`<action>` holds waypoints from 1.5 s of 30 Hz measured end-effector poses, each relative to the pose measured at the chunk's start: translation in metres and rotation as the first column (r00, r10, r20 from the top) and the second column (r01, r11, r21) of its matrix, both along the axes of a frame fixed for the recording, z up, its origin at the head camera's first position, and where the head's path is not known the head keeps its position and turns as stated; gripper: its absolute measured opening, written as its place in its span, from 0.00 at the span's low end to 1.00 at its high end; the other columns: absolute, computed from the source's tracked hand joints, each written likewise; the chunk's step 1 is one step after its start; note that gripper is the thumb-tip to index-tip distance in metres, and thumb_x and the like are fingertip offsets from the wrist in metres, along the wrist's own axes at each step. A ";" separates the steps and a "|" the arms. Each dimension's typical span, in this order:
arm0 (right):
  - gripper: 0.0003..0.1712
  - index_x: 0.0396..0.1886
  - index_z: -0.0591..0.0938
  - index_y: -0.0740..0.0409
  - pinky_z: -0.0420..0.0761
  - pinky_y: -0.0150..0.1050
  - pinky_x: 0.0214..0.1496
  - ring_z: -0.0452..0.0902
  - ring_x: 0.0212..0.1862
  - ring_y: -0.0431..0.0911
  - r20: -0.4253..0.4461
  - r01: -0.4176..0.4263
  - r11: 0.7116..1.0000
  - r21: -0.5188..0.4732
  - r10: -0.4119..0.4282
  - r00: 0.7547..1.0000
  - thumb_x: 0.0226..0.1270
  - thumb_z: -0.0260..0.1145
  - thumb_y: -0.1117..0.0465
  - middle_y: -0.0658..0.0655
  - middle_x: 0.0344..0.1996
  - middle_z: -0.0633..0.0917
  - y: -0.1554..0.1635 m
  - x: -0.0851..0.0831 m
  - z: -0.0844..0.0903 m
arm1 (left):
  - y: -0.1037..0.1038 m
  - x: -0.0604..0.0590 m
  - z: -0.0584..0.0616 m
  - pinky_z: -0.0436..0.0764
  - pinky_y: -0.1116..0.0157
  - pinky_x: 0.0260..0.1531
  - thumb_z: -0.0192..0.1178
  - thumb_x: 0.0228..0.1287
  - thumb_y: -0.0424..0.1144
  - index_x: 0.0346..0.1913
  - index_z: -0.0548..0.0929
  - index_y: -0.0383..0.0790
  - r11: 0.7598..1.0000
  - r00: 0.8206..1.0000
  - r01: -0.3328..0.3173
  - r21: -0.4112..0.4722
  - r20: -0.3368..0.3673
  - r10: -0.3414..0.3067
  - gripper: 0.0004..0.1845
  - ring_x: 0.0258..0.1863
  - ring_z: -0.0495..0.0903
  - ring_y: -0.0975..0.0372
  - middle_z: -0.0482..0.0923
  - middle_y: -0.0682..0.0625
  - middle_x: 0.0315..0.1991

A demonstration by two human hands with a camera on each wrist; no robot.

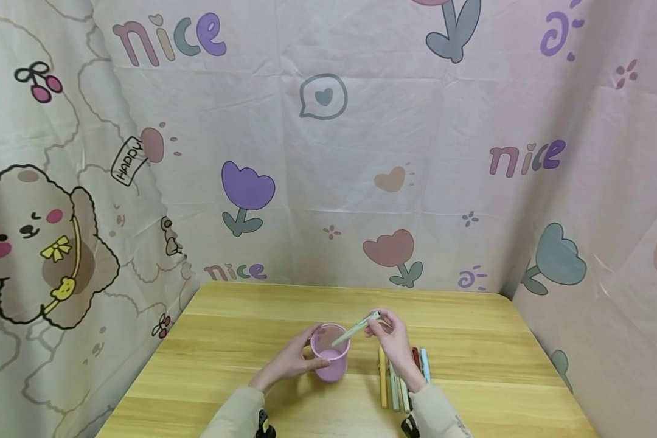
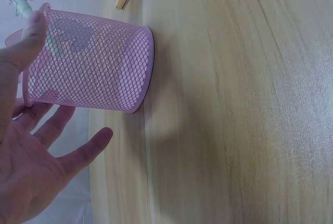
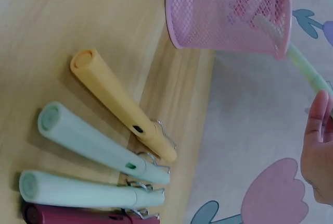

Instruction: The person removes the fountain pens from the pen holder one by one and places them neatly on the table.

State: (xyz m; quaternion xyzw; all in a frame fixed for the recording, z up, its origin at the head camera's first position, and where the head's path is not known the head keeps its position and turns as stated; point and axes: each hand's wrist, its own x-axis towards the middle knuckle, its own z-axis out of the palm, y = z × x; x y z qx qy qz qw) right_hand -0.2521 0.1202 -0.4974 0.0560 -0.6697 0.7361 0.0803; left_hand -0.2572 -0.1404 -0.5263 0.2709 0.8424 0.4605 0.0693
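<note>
A pink mesh pen cup [image 1: 331,370] stands upright on the wooden table. My left hand [image 1: 291,360] grips it near the rim, thumb on the near side and fingers round the far side; in the left wrist view the cup [image 2: 88,60] appears sideways. Above and right of the cup, my right hand [image 1: 395,344] pinches a pale green pen [image 1: 356,329] by its upper end. The pen slants down to the left, its lower end inside the cup's mouth, seen through the mesh in the right wrist view.
Several pens lie side by side right of the cup: a yellow pen [image 3: 119,101], a green pen [image 3: 88,140], a paler green pen [image 3: 78,188], a dark red pen [image 3: 78,215] and a light blue pen [image 1: 425,364]. A printed cloth [image 1: 328,152] hangs behind the table [image 1: 241,316].
</note>
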 end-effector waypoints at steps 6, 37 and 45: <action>0.14 0.52 0.77 0.71 0.89 0.32 0.42 0.84 0.34 0.41 -0.007 0.022 0.998 -0.067 -0.022 1.000 0.70 0.63 0.71 0.57 0.40 0.87 0.008 -0.001 0.001 | 0.001 -0.001 0.000 0.73 0.34 0.64 0.71 0.61 0.47 0.77 0.54 0.30 1.000 1.000 -0.001 -0.008 -0.006 0.001 0.51 0.68 0.69 0.33 0.65 0.31 0.73; 0.16 0.45 0.84 0.48 0.87 0.31 0.52 0.85 0.41 0.37 0.061 0.000 0.902 -0.432 0.029 0.998 0.73 0.58 0.72 0.45 0.37 0.88 0.088 0.010 -0.003 | 0.002 0.000 0.001 0.76 0.34 0.61 0.73 0.58 0.42 0.77 0.55 0.28 1.000 1.000 -0.019 0.015 0.007 0.019 0.50 0.67 0.69 0.31 0.64 0.28 0.72; 0.18 0.47 0.86 0.47 0.88 0.30 0.49 0.86 0.38 0.37 0.061 -0.003 0.904 -0.428 0.032 0.998 0.75 0.56 0.72 0.46 0.35 0.89 0.112 0.013 -0.018 | 0.002 0.000 0.001 0.74 0.33 0.63 0.73 0.59 0.43 0.77 0.55 0.29 1.000 1.000 -0.021 0.006 0.000 0.021 0.50 0.67 0.69 0.31 0.64 0.29 0.72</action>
